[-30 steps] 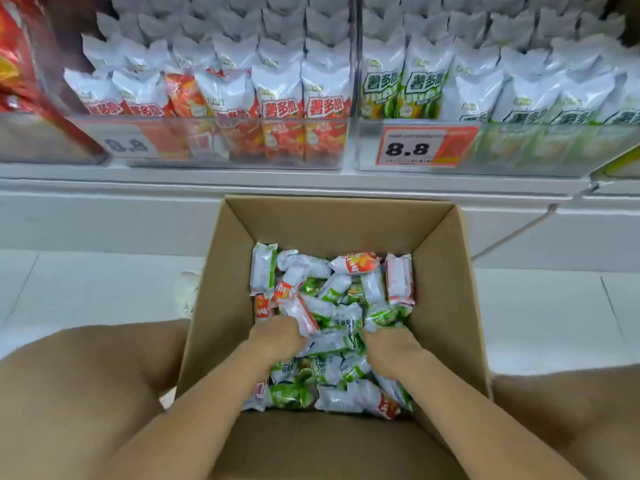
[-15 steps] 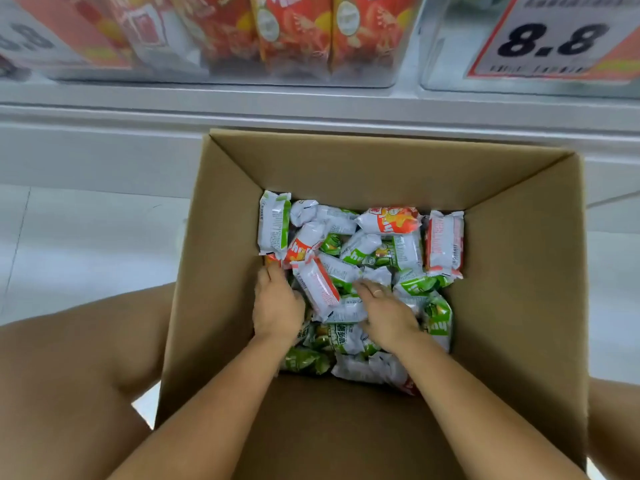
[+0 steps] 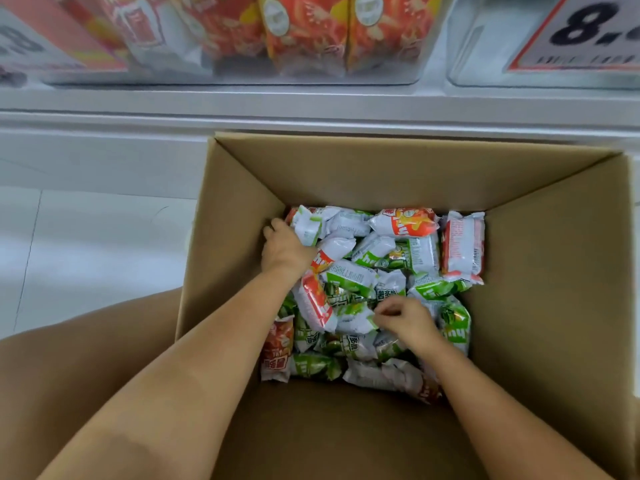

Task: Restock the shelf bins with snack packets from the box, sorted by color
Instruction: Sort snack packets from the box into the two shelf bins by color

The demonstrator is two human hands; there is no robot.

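Observation:
An open cardboard box (image 3: pixel 554 289) holds several small snack packets, green-and-white and red-and-white mixed together. My left hand (image 3: pixel 284 249) is deep in the box's far left corner. Its fingers curl down between the box wall and a green packet (image 3: pixel 306 227), and their tips are hidden. My right hand (image 3: pixel 405 318) lies on the middle of the pile, thumb and fingers pinching the edge of a green-and-white packet (image 3: pixel 356 320). A red packet (image 3: pixel 403 221) lies at the far side of the pile. Above, a clear shelf bin (image 3: pixel 412 69) holds red packets (image 3: pixel 308 32).
A second clear bin (image 3: pixel 464 64) at the upper right carries an 8.8 price tag (image 3: pixel 588 29). The white shelf edge (image 3: pixel 311 105) runs just past the box. White floor tiles (image 3: pixel 86 237) lie to the left. My leg (image 3: pixel 69 368) is beside the box's left wall.
The view dropped toward the box and came closer. My left hand moved forward into the far left corner. My right hand shifted onto the middle of the pile and closed its fingers on a green packet's edge.

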